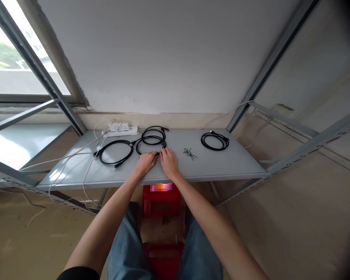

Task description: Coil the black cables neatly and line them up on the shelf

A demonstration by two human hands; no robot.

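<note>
Left hand (146,162) and right hand (169,162) lay close together, curled down onto a coiled black cable (151,136) on a grey steel shelf (221,163); any pinch was hidden; another coil (113,151) lay just left; a third coil (215,140) lay well right, past black wire ties (189,154).

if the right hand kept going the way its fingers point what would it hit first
Probably the coiled black cable by its fingertips: the right hand points forward and inward at that coil's right side. It may already be touching, but depth is hard to judge from this view.
</note>
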